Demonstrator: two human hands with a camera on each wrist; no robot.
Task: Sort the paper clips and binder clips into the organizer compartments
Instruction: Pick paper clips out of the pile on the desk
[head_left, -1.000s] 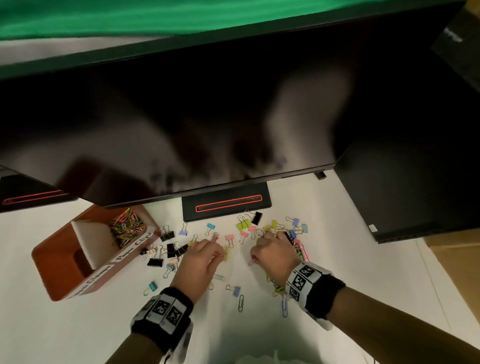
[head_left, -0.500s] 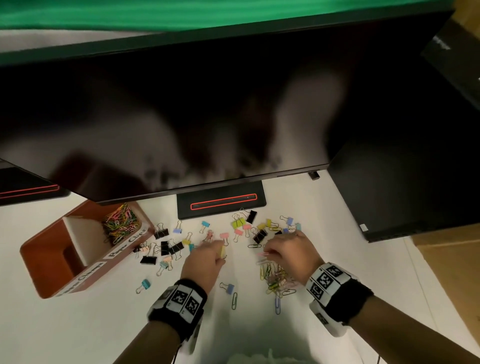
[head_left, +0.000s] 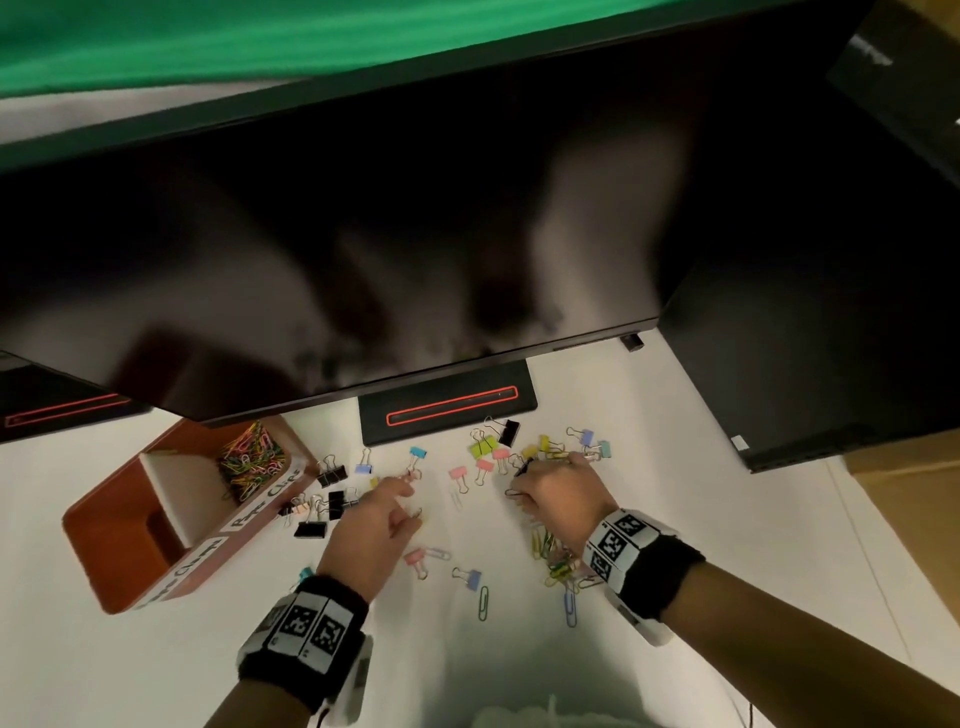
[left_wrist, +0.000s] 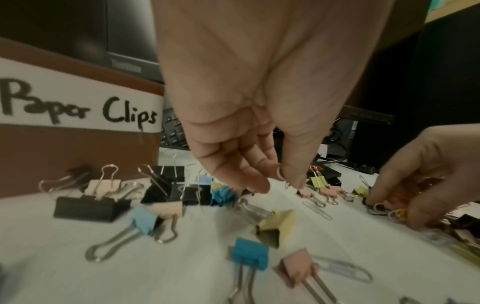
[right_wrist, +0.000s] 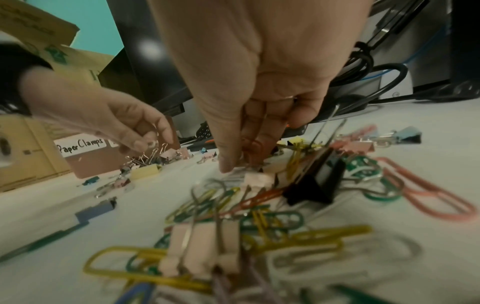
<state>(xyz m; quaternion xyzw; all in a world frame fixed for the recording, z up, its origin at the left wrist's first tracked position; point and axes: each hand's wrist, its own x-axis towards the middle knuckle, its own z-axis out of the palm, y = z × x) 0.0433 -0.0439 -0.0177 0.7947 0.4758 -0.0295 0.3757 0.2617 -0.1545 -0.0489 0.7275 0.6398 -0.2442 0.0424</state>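
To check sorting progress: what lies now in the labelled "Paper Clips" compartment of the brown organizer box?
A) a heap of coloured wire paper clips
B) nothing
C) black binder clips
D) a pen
A: the head view shows a heap of coloured wire paper clips inside the brown organizer box, behind that label.

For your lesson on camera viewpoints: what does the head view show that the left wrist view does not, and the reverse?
Only the head view: the organizer interior, with paper clips filling one compartment, and both wristbands.

Only the left wrist view: the left hand pinching a small wire clip, and the readable "Paper Clips" label.

Both: scattered binder clips on the white table, and the right hand.
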